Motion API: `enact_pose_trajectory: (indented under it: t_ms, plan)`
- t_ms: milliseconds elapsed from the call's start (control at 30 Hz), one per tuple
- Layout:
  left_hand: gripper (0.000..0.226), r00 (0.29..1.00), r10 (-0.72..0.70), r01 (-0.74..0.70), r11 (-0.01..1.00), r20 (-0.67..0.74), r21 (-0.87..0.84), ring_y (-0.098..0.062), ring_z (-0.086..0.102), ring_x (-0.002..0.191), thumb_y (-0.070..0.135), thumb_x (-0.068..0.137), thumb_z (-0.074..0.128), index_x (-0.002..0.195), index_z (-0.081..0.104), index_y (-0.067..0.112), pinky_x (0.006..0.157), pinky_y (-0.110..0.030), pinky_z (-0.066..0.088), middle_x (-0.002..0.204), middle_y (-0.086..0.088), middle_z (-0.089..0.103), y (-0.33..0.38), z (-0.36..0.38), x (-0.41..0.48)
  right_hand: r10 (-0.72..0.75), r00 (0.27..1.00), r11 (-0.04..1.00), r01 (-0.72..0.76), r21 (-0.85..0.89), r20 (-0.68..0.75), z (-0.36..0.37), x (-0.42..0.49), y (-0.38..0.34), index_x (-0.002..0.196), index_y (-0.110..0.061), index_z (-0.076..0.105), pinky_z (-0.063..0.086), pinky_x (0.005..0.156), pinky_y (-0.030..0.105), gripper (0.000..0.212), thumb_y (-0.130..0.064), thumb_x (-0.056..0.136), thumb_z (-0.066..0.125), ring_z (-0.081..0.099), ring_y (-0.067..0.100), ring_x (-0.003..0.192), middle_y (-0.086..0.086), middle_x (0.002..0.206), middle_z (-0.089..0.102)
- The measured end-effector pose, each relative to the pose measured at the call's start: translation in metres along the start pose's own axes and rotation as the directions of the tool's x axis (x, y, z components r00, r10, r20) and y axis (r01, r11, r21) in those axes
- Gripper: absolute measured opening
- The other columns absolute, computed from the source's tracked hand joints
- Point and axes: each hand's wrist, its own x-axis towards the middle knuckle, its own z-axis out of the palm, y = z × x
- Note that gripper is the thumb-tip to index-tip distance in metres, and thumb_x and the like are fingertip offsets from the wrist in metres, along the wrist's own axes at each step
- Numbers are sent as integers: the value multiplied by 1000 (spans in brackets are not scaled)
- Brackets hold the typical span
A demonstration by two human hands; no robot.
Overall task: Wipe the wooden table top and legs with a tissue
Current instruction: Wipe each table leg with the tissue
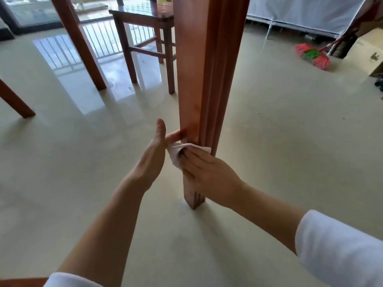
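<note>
Nearest, two white sleeves [339, 251] at the bottom edge, forearms bare, both reaching fwd over the pale glossy floor [269, 131]. The right hand [209, 175] sits low on the wooden leg [192, 79], just above its foot. Its fingers [194, 157] are curled together round the tissue [178, 153], holding it vs. the leg's front and right edge. The tissue is crumpled, pinkish-white, wrapped partway round the corner of the leg. It is touching the wood and sits between the two hands. The left hand [152, 160] is on the leg's left side, palm turned inward, thumb up. Its fingers [173, 136] are straight and spread a bit, one tip touching the wood just above the tissue, nothing gripped.

The leg stands upright w/ grooves down its right face; the counter top is out of view. Two more legs [83, 48] stand further left. Behind the leg is a low wooden stool [143, 15]. Far right: a red-and-green broom [310, 55] lying on the floor, a cardboard box [371, 52] beside it, and white fabric sheeting [300, 11] at the back. Far left, glass doors [31, 11], railing reflected in the floor.
</note>
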Motion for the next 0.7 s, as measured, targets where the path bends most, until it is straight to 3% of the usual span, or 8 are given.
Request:
enact_pose_trajectory:
  t_ms: [67, 167, 233, 367, 433, 533, 600, 700]
  plan:
    - [72, 999, 41, -40, 996, -8, 80, 35, 44, 68, 45, 97, 1, 125, 59, 13, 70, 8, 21, 98, 31, 49, 8, 4, -2, 41, 999, 999, -41, -11, -1, 10, -3, -7, 98, -5, 73, 33, 110, 37, 67, 10, 93, 7, 63, 28, 108, 15, 113, 68]
    - [76, 998, 56, -55, 996, -16, 72, 19, 32, 121, 49, 96, -1, 123, 62, 18, 94, -14, 4, 130, 23, 45, 3, 2, 1, -13, 982, 999, 7, 31, 188, 46, -12, -48, 91, -4, 75, 46, 101, 34, 38, 9, 83, 41, 67, 26, 93, 13, 99, 72]
    - [78, 999, 33, -33, 999, -6, 30, 0, 24, 137, 53, 94, -3, 122, 63, 22, 98, -25, 3, 139, 16, 45, -2, 0, 1, -36, 930, 997, 11, 70, 366, 73, -22, -77, 89, -2, 76, 50, 95, 31, 25, 3, 66, 66, 68, 26, 89, 13, 93, 73]
    - [76, 1000, 21, -20, 1000, 18, -22, 0, 26, 137, 57, 92, -2, 130, 55, 26, 106, -28, 4, 142, 14, 44, -8, 3, -3, 7, 819, 965, -156, 211, 574, 117, -43, -117, 78, 1, 74, 57, 71, 29, 27, 3, 52, 74, 68, 25, 80, 12, 82, 72]
    - [73, 1000, 25, -24, 1000, 19, -10, 0, 25, 138, 56, 93, -2, 136, 48, 24, 105, -25, 6, 144, 15, 41, -9, 8, -5, -14, 820, 975, -116, 189, 572, 116, -44, -121, 63, -4, 73, 54, 60, 28, 13, -1, 52, 66, 64, 25, 65, 11, 67, 69]
    - [69, 999, 47, -47, 999, 10, 10, -2, 27, 138, 51, 95, -1, 140, 42, 22, 102, -21, 10, 146, 15, 37, -8, 13, -7, -29, 914, 983, -49, 179, 405, 105, -42, -111, 73, -6, 76, 53, 72, 32, 36, 2, 69, 41, 63, 27, 70, 15, 77, 70]
    - [69, 999, 40, -40, 999, 3, 11, -4, 30, 136, 51, 95, -1, 140, 42, 23, 103, -22, 12, 147, 14, 37, -9, 15, -8, -12, 932, 994, -28, 105, 362, 107, -45, -110, 88, -8, 77, 52, 86, 32, 36, -4, 73, 45, 66, 27, 85, 15, 92, 72]
    - [68, 999, 36, -36, 999, 4, -10, -2, 35, 132, 54, 94, 1, 139, 44, 26, 104, -24, 14, 145, 16, 40, -11, 16, -9, 3, 869, 1000, -13, 16, 495, 119, -49, -121, 98, -11, 75, 49, 95, 31, 38, -11, 73, 46, 65, 27, 104, 12, 106, 71]
